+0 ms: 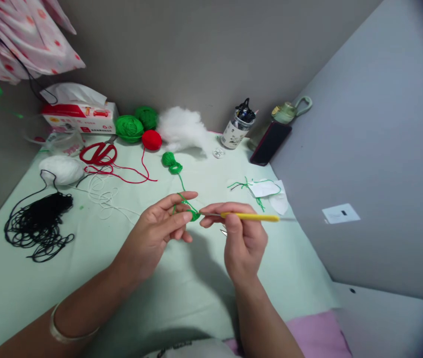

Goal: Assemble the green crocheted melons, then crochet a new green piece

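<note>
Between thumb and fingers, my left hand (162, 223) pinches a small piece of green crochet work (194, 215). Green yarn loops over its raised index finger and runs back to a small green yarn ball (169, 159) on the table. My right hand (243, 233) is closed round a crochet hook (252, 217) with a yellow handle, held nearly level. The hook's metal tip points left and meets the green piece; whether it is inside a stitch is too small to tell. Under the right hand, a shiny metal point (223, 231) shows in part.
Black yarn (43, 219), white yarn (62, 170), red scissors (99, 153) and a tissue box (80, 117) stand at left. Larger green balls (129, 128), a red ball (152, 140) and white stuffing (183, 129) lie behind. A pen jar (233, 132), phone (271, 143) and bottle (285, 112) are at right.
</note>
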Motion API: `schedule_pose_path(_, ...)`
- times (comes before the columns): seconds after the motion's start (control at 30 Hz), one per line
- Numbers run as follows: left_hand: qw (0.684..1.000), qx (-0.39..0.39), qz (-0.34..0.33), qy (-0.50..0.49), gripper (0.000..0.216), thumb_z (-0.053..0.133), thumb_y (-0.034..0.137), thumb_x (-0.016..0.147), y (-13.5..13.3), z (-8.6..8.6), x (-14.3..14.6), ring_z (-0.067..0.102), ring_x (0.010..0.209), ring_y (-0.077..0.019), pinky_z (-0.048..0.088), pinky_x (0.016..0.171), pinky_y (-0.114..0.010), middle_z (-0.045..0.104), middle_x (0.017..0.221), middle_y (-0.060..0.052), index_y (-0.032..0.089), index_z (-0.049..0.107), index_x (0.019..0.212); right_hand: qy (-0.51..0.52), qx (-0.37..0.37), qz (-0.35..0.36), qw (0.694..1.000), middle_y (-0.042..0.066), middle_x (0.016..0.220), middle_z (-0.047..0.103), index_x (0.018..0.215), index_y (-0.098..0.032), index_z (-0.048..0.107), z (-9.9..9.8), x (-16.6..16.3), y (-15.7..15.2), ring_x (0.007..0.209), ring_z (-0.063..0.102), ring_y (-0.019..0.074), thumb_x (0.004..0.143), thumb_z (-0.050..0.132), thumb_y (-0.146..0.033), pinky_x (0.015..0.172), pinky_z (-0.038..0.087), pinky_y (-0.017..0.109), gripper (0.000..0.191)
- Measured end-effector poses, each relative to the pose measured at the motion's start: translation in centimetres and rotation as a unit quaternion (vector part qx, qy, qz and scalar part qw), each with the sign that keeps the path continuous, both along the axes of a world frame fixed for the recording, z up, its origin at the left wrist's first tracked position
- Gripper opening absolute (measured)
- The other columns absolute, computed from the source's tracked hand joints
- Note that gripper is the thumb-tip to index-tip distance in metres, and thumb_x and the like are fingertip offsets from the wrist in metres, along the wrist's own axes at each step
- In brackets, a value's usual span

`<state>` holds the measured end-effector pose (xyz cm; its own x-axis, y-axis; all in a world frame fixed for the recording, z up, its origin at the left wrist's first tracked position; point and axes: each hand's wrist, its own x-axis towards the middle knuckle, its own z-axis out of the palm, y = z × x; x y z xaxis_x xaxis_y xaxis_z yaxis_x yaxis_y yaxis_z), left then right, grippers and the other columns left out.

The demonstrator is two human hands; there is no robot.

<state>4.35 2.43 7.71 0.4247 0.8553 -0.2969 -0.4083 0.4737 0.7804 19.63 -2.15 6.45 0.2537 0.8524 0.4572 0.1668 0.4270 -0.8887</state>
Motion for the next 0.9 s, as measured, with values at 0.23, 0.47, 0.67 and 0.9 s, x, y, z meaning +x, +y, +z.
schedule_pose_path(0.23, 1.0, 0.005, -0.019, -0.007, 0.029, 0.081, 0.023, 0.083, 0.0, -0.1, -0.1, 0.035, 0.046, -0.0021, 0.05, 0.049, -0.017, 0.054, 0.067, 0.007, 0.021, 0.078, 0.112, 0.042, -0.044, 0.024, 0.998, 0.003, 0.094, 0.077, 0.101, -0.022, 0.068, 0.4, 0.4, 0.3, 0.071, 0.074, 0.014, 0.106, 0.048, -0.025, 0.068, 0.063, 0.03, 0.021)
schedule_pose_path(0.47, 1.0, 0.005, 0.005, -0.011, 0.033, 0.082, 0.024, 0.083, -0.3, -0.8, 0.3, 0.038, 0.046, -0.0012, 0.047, 0.048, -0.016, 0.061, 0.076, 0.005, 0.022, 0.076, 0.115, -0.363, 0.14, -0.057, 0.92, 0.009, 0.11, 0.074, 0.125, -0.026, 0.068, -0.6, 0.2, -0.4, 0.101, 0.073, 0.0218, 0.097, 0.056, -0.008, 0.078, 0.064, 0.034, 0.035)
schedule_pose_path(0.67, 0.991, -0.098, -0.04, -0.078, 0.03, 0.083, 0.019, 0.081, 0.3, -0.2, -0.2, 0.018, 0.046, -0.0016, 0.034, 0.042, -0.01, 0.035, 0.055, 0.011, 0.015, 0.078, 0.11, -0.11, 0.068, -0.041, 0.991, 0.005, 0.098, 0.074, 0.112, -0.025, 0.074, -0.2, 0.2, 0.0, 0.083, 0.071, 0.0167, 0.1, 0.055, -0.011, 0.072, 0.06, 0.032, 0.027)
schedule_pose_path(0.9, 0.998, -0.025, -0.031, -0.045, 0.024, 0.081, 0.021, 0.084, 0.1, -0.4, 0.0, 0.026, 0.045, -0.0024, 0.042, 0.045, -0.013, 0.041, 0.058, 0.01, 0.019, 0.079, 0.108, 0.054, -0.027, 0.018, 0.998, 0.004, 0.096, 0.076, 0.101, -0.025, 0.078, 0.1, -0.1, 0.4, 0.075, 0.069, 0.0136, 0.101, 0.059, -0.023, 0.068, 0.058, 0.029, 0.02)
